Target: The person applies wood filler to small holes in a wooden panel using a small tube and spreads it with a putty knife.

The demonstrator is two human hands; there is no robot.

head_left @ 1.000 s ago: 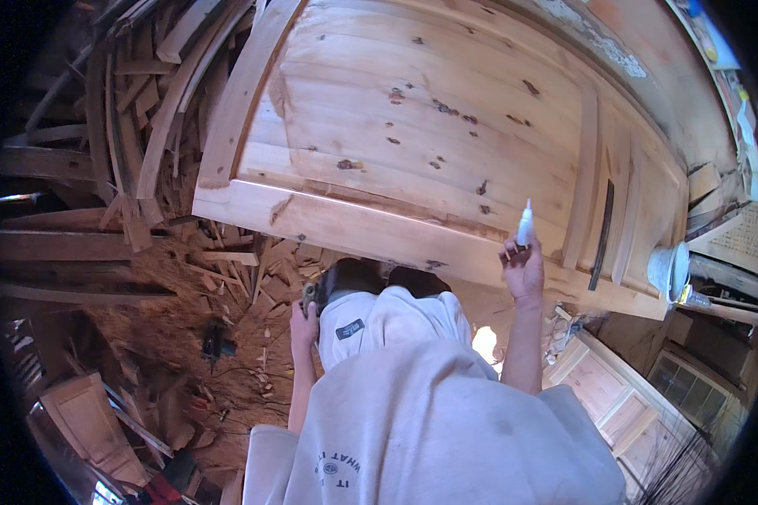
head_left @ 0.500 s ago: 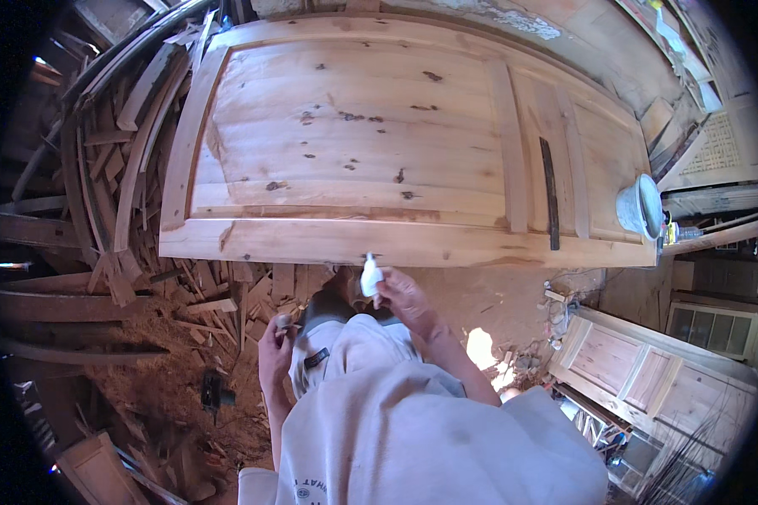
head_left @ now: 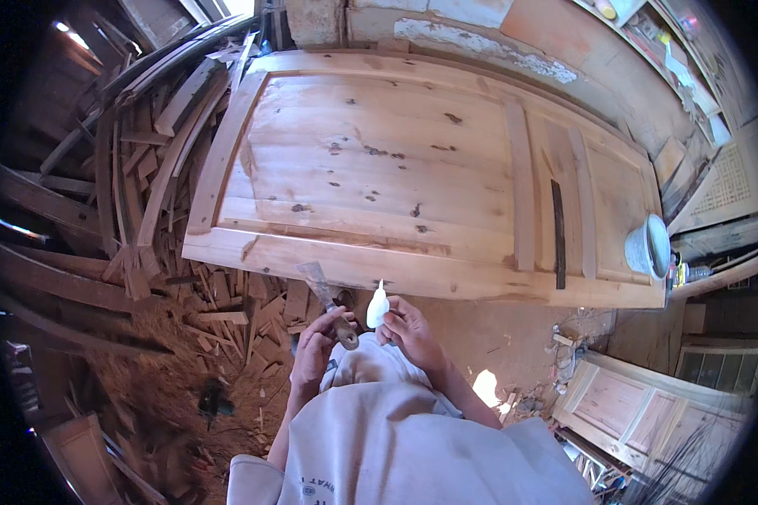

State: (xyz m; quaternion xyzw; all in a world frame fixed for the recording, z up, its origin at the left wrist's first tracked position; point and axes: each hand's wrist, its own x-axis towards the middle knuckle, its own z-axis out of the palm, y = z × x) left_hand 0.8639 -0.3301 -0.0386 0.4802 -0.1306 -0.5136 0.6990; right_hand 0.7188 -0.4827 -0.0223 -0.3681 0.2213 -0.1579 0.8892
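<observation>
In front of my body, my left hand [head_left: 315, 347] is closed round the handle of a putty knife [head_left: 318, 282], its flat blade pointing away from me near the door's front edge. Beside it, my right hand [head_left: 410, 333] grips a small white squeeze bottle [head_left: 377, 310] with a narrow pointed nozzle turned up. Ahead of both hands lies a large panelled wooden door [head_left: 312, 181], with several dark knots and patches in its wood. A dark narrow strip [head_left: 557, 236] rests across its right part.
A grey bucket [head_left: 648, 247] stands on the door's right end. Wood offcuts [head_left: 156, 185] are heaped at the left, with sawdust and scraps on the floor. A second panelled door [head_left: 602, 396] is at the lower right. Shelves [head_left: 678, 63] line the far right wall.
My left hand has come up from beside my hip, bringing the putty knife into plain sight next to the bottle. The bottle sits a little nearer my body, and the view has tilted up.
</observation>
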